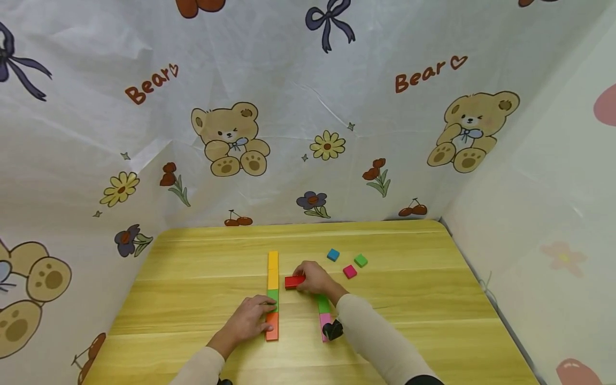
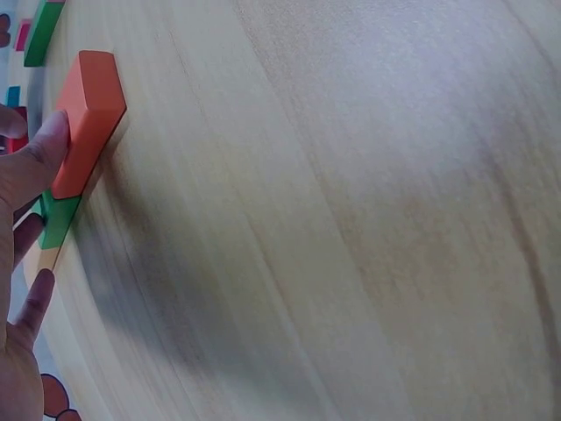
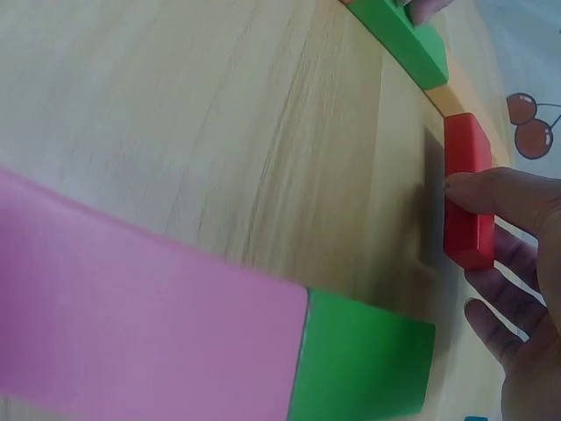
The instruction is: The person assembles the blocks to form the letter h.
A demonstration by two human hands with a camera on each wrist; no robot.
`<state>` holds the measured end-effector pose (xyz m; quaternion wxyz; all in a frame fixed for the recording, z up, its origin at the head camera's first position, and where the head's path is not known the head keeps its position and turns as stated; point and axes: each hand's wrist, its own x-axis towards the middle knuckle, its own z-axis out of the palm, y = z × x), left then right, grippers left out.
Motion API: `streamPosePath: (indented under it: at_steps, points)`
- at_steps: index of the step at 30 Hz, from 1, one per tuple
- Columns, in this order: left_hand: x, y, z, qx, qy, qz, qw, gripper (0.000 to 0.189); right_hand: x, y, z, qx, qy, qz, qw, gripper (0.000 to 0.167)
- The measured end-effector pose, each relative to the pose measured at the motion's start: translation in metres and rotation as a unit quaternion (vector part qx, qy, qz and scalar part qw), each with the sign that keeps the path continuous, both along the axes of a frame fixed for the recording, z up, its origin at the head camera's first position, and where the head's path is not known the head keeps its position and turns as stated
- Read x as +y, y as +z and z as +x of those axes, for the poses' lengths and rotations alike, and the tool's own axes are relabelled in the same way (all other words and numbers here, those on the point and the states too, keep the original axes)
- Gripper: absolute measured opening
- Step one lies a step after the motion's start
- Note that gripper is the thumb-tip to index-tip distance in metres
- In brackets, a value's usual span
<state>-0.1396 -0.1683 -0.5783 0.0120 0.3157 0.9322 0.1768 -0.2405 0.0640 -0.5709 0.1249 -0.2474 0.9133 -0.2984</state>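
Note:
My right hand [image 1: 315,279] pinches a red block [image 1: 291,283] between thumb and fingers, lengthwise across the gap between two rows of blocks. In the right wrist view, the thumb lies on one face of the red block [image 3: 466,230]. My left hand [image 1: 249,320] rests beside the left row, its thumb touching the orange block [image 1: 272,332] and its fingers at the green block [image 1: 272,294]. Two yellow blocks [image 1: 273,262] continue that row away from me. The right row shows a green block [image 1: 323,304] and a pink block [image 1: 325,319], partly covered by my right wrist gear.
Right of the rows lie three small blocks: blue [image 1: 333,254], green [image 1: 361,260] and magenta [image 1: 349,271]. The wooden table [image 1: 202,267] meets a bear-patterned sheet [image 1: 289,96] at its back edge, with a pale wall [image 1: 544,203] on the right.

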Motion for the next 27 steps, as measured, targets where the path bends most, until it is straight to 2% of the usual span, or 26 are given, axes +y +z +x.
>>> streamPosePath:
  at_steps: [11,19,27]
  points:
    - [0.001,0.002,0.0,-0.012,0.002,-0.012,0.9999,0.046,-0.011,-0.006,0.004,0.009,0.001,0.012,0.9999,0.027]
    - [0.0,0.002,0.0,-0.004,0.0,-0.005,1.0,0.045,-0.017,-0.009,0.005,0.002,-0.011,0.019,0.9998,0.029]
    - [0.0,0.0,-0.001,-0.01,-0.001,-0.004,0.9999,0.045,-0.017,-0.008,0.006,0.007,-0.009,0.009,0.9999,0.03]
